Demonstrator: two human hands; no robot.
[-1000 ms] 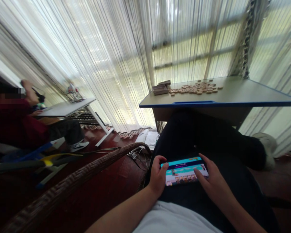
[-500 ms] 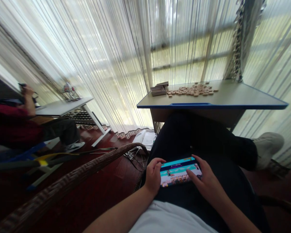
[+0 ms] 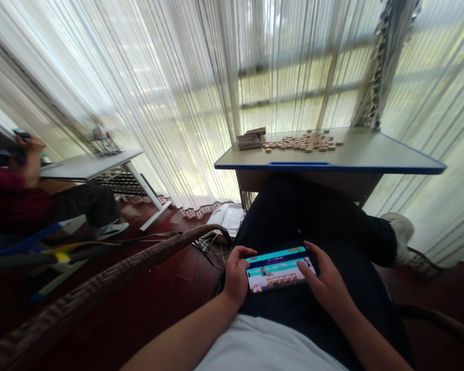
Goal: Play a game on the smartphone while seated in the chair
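Observation:
A smartphone (image 3: 280,273) lies sideways between my hands above my lap, its bright screen showing a colourful game-like picture with a row of small figures. My left hand (image 3: 237,273) grips the phone's left end, fingers curled behind it and the thumb at the edge. Around the right end is my right hand (image 3: 325,275), with the index finger along the top edge and the thumb over the screen. Whether that thumb touches the glass I cannot tell. The fingers behind the phone are hidden.
Ahead stands a desk (image 3: 390,152) with blue edging. On it are many round wooden pieces (image 3: 309,141) and a wooden box (image 3: 250,141). A curved chair armrest (image 3: 139,263) runs at my left. Farther left, a person (image 3: 7,190) sits by a white table (image 3: 88,164). Papers (image 3: 228,217) and cables lie on the floor.
The whole view has shifted slightly, so the desk and phone sit a little farther left. My crossed leg's shoe has moved left and partly lower. Both hands keep hold of the phone.

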